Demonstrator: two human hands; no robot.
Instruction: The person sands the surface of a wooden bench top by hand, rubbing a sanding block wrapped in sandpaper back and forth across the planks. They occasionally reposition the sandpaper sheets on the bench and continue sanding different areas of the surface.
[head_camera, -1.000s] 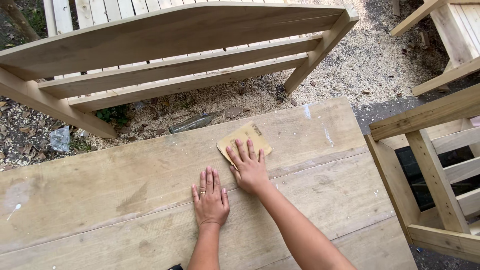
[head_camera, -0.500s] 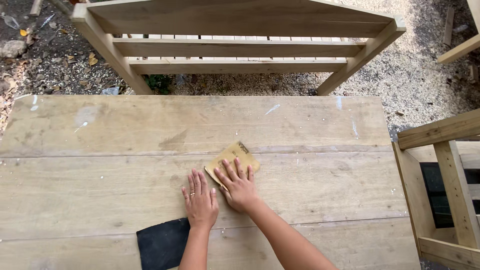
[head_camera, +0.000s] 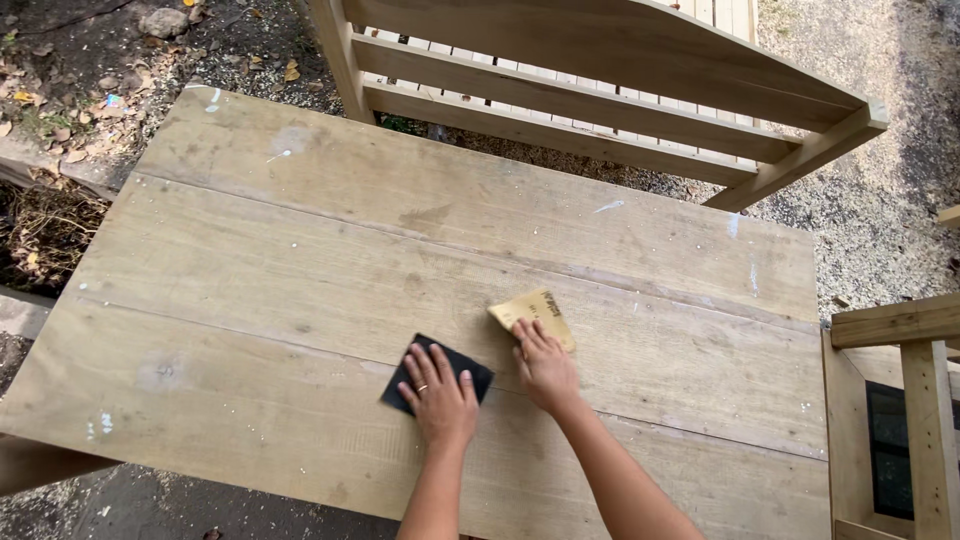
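A wooden tabletop of wide planks fills the view. My right hand presses flat on a tan sheet of sandpaper near the table's middle, fingers spread over its near half. My left hand, with a ring on one finger, lies flat on a black square of sandpaper just to the left. Both sheets rest flat on the planks, a few centimetres apart.
A slatted wooden bench frame stands beyond the table's far edge. Another wooden frame stands at the right. Sawdust and gravel cover the ground on the right, with dirt, leaves and stones at the upper left.
The view has swung left and the hands now sit lower right on the table. My left hand moved from bare wood onto the black sheet. My right hand stays on the tan sheet.
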